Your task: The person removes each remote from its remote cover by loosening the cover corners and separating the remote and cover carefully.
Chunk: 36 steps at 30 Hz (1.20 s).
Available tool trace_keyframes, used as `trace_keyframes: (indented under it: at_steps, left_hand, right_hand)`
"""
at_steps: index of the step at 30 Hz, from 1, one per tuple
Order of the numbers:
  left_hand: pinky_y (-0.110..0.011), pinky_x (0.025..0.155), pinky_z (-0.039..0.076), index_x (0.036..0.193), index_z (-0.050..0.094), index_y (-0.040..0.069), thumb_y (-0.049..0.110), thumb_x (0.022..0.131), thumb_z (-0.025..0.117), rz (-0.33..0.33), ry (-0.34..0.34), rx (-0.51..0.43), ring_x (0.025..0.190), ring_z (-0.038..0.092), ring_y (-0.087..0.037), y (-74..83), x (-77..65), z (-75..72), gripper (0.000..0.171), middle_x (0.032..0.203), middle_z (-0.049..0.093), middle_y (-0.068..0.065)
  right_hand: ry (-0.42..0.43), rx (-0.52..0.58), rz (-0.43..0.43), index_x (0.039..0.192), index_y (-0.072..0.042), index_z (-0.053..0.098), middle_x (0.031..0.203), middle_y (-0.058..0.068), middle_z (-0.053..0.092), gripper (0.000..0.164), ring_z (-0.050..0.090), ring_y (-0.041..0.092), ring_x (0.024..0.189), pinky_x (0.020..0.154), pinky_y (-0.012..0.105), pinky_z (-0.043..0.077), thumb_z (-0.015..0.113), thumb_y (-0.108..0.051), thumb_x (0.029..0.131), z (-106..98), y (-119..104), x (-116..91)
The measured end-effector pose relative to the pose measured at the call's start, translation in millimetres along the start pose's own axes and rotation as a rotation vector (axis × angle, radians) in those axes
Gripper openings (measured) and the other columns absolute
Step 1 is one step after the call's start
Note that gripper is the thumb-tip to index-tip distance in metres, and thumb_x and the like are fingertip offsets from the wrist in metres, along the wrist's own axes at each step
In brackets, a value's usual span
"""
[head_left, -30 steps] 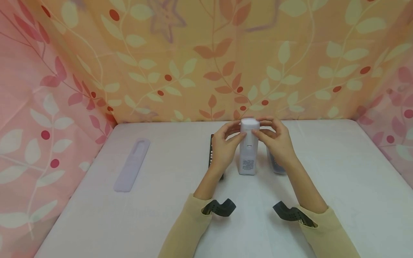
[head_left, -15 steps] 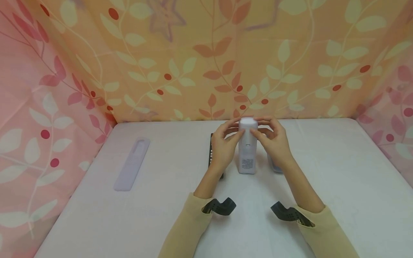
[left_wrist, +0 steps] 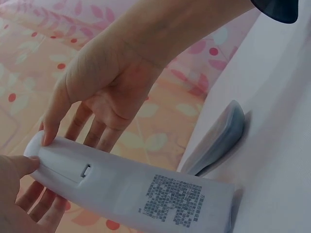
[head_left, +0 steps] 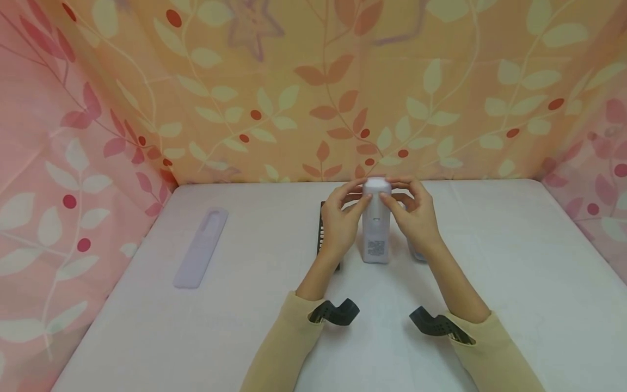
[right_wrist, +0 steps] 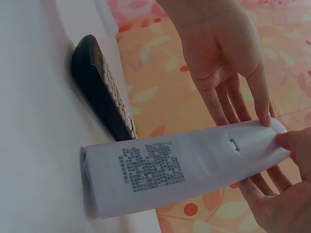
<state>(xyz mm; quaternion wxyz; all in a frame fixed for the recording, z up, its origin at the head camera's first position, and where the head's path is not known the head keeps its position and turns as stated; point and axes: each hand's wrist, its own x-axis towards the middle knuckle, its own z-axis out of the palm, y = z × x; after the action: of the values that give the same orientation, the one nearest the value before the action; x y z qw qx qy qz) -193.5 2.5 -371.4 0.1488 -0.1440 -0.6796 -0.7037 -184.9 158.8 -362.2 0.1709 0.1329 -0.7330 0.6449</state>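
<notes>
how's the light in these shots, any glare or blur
Head view: soft light, faint shadows on the white table, print on the upright pale device too fuzzy to read. Left wrist view: dimmer, print a blocky patch, no strong glare. Right wrist view: also dim, soft shadow beside the black remote.

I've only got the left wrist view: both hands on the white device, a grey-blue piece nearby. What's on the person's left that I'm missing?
Observer: A black device with light buttons, left of the white device.
Operator: Does the head camera see all of it?
Observer: No, the left hand hides part of it there.
Operator: Anything farther left?
Observer: Yes, a flat lilac piece lying on the table, well apart from both hands.
</notes>
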Motion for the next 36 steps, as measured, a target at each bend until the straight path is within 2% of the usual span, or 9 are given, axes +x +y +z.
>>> trace_keyframes:
  at_steps: [15, 23, 31, 36]
  left_hand:
    - [-0.028, 0.087, 0.062, 0.124, 0.075, -0.001, 0.001, 0.097, 0.074, 0.057, 0.026, 0.049, 0.107, 0.073, -0.033, 1.8, -0.8, -0.9, 0.027, 0.115, 0.071, -0.021]
    - [-0.028, 0.083, 0.063, 0.121, 0.076, -0.002, 0.0, 0.097, 0.073, 0.121, 0.047, 0.106, 0.104, 0.076, -0.034, 2.2, 0.8, -1.5, 0.024, 0.115, 0.074, -0.021]
    - [-0.024, 0.08, 0.063, 0.121, 0.075, -0.004, 0.001, 0.101, 0.069, 0.165, 0.048, 0.144, 0.105, 0.076, -0.031, 4.8, 0.5, -2.9, 0.022, 0.117, 0.077, -0.019]
    - [-0.024, 0.076, 0.063, 0.117, 0.077, -0.005, 0.001, 0.102, 0.068, 0.214, 0.071, 0.182, 0.098, 0.077, -0.031, 3.9, 0.7, -3.7, 0.019, 0.114, 0.078, -0.019]
  right_hand:
    - [-0.002, 0.029, -0.007, 0.131, 0.013, 0.054, 0.123, -0.009, 0.061, 0.036, 0.061, 0.014, 0.107, 0.093, 0.018, 0.053, 0.065, 0.013, 0.097, 0.1, 0.4, -0.7]
    - [0.007, 0.049, -0.027, 0.129, 0.015, 0.054, 0.12, -0.011, 0.062, 0.036, 0.058, 0.014, 0.11, 0.093, 0.017, 0.053, 0.065, 0.017, 0.095, 1.5, 1.3, -0.2]
    - [-0.007, 0.072, -0.004, 0.128, 0.016, 0.053, 0.12, -0.008, 0.062, 0.036, 0.063, 0.012, 0.099, 0.09, 0.019, 0.055, 0.066, 0.016, 0.095, 1.0, -0.3, -1.1]
    - [-0.02, 0.084, 0.009, 0.127, 0.014, 0.054, 0.122, -0.007, 0.063, 0.034, 0.064, 0.015, 0.098, 0.087, 0.018, 0.056, 0.067, 0.013, 0.096, 0.0, -2.1, -2.0]
